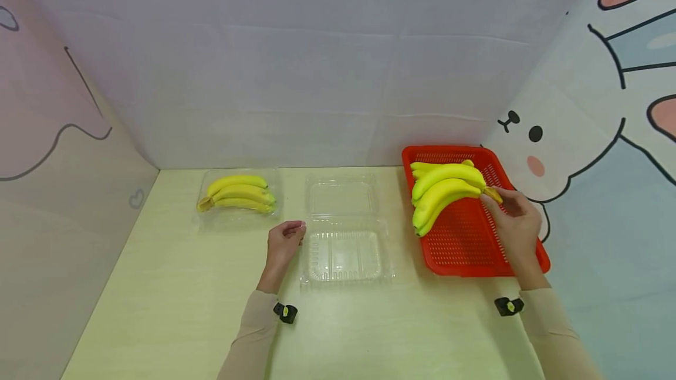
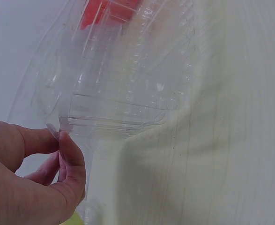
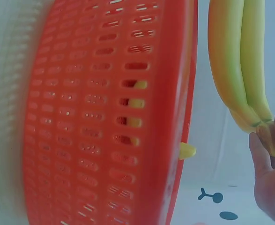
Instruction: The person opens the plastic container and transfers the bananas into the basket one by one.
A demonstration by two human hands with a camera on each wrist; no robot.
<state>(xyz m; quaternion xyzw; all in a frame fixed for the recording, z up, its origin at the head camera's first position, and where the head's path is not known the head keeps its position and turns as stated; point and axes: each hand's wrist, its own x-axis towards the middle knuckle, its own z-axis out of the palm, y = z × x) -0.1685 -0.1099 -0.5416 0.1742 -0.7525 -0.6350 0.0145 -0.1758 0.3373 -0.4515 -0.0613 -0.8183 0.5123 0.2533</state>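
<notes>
Pale table (image 1: 391,333), white wall (image 1: 317,69) — left hand (image 1: 284,245) pinches the box (image 1: 344,255). Right hand (image 1: 514,227) grips bananas (image 1: 449,185) by the stem (image 1: 493,193) — over the basket (image 1: 448,151).

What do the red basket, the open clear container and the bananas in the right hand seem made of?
Red basket: likely molded plastic, slightly glossy, with regular slots. Open clear container: apparently thin, shiny plastic, see-through, its ridges catching light. Bananas: smooth, satiny, mostly unspotted; perhaps imitation plastic, possibly real fruit.

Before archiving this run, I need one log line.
left hand: pinches open clear container; right hand: holds banana bunch by stem over red basket
</notes>
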